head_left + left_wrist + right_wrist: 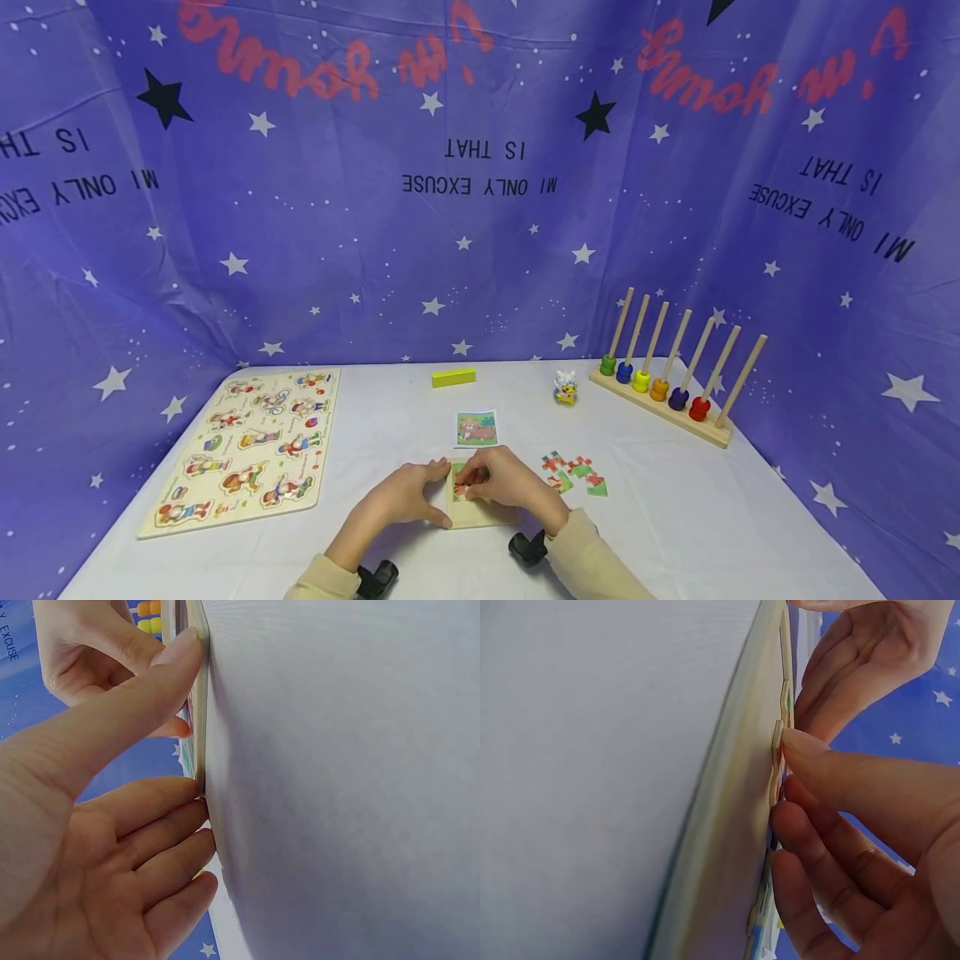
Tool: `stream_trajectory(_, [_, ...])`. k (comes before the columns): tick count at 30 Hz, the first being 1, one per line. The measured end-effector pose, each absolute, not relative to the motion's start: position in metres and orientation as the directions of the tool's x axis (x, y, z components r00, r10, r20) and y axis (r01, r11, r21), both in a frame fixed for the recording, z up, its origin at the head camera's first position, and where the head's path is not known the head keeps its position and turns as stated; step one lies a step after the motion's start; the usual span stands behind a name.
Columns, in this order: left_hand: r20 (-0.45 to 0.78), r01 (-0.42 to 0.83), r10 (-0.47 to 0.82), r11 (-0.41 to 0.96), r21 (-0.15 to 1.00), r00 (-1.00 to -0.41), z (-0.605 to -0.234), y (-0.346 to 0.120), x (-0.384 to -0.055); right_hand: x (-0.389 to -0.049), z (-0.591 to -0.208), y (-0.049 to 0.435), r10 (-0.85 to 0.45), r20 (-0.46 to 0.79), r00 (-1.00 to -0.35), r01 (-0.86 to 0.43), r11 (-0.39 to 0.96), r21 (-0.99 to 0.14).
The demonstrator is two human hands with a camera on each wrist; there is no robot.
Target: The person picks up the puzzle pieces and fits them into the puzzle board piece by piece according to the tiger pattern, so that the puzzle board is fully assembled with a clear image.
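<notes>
A small wooden puzzle tray lies on the white table between both hands. My left hand rests at its left side, thumb on the near corner and nearly straight fingers against the edge. With thumb and fingertips my right hand pinches a puzzle piece over the tray's left part. The piece stands slightly tilted at the tray's surface in the right wrist view. Green and red pieces show inside the tray, partly hidden by the right hand. Several loose pieces lie right of the tray.
A picture card with a brown animal lies just beyond the tray. Farther back are a yellow block and a small figurine. A large peg puzzle board lies left; a bead rack with upright rods stands back right.
</notes>
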State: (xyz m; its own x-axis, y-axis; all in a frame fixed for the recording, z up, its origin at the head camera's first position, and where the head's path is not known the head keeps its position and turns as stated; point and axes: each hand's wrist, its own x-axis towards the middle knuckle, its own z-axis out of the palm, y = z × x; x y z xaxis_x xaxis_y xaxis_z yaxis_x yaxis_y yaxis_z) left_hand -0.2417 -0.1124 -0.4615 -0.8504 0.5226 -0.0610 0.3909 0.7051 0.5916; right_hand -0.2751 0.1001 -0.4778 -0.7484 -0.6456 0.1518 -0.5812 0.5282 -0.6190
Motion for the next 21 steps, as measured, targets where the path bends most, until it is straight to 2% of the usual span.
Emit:
stream_trajectory(10, [-0.056, 0.397, 0.524, 0.707, 0.585, -0.850, -0.462, -0.113, -0.242, -0.275, -0.476, 0.100, -0.651, 0.147, -0.745, -0.580, 0.523, -0.624])
stream_trajectory(16, [-0.064, 0.388, 0.526, 0.699, 0.600, -0.848, -0.462, -0.113, -0.242, -0.278, -0.477, 0.103, -0.677, 0.144, -0.722, -0.598, 0.506, -0.621])
stream_trajectory(21, [-0.060, 0.392, 0.527, 0.699, 0.598, -0.848, -0.462, -0.113, -0.242, -0.279, -0.470, 0.109, -0.692, 0.189, -0.696, -0.631, 0.466, -0.619])
